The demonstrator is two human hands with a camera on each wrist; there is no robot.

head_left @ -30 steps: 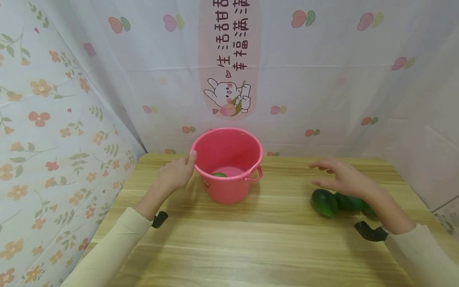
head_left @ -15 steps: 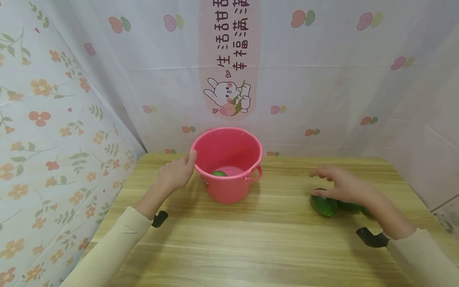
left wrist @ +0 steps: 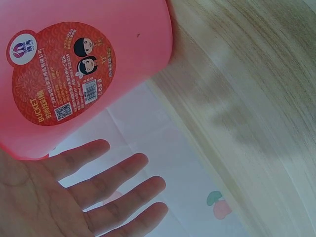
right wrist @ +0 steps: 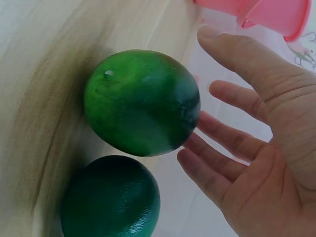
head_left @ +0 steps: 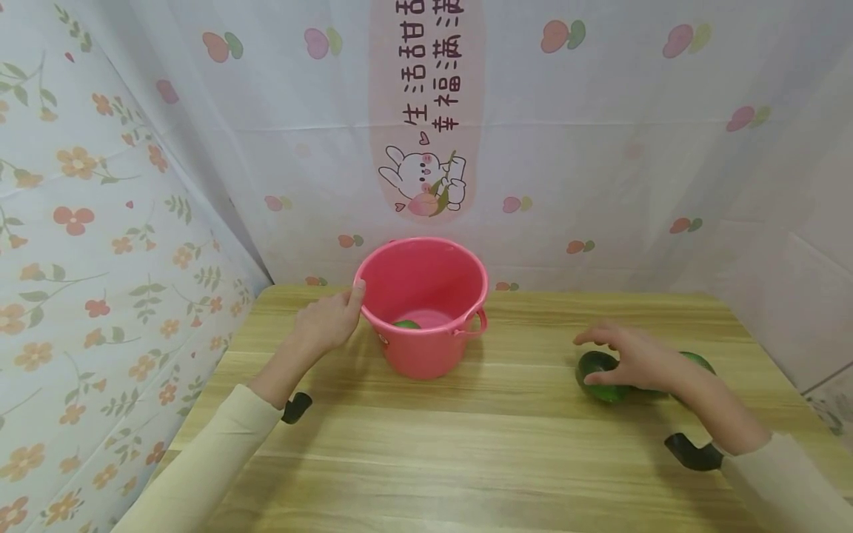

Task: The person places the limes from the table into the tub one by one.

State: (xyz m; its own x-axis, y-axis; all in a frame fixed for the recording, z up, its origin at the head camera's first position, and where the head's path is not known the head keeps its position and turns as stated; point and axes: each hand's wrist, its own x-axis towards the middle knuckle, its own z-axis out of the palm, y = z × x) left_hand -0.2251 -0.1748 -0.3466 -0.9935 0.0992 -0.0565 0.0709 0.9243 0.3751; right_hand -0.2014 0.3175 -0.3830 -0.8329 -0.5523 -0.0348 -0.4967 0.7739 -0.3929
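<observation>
Right hand (head_left: 633, 357) wide, fingers loosely curved about a green fruit (right wrist: 140, 103) on the bench (head_left: 466, 444), well right of the bucket (head_left: 426, 355); left hand (head_left: 329, 318) straight-fingered, thumb at the bucket's rim. Judged best: close thumb and fingers across the fruit's middle, sparing the second fruit (right wrist: 113, 200) beside it. Barely oblong; long axis seems slanted, far end bucketward, pale spot (right wrist: 108, 73) away from the palm.
</observation>
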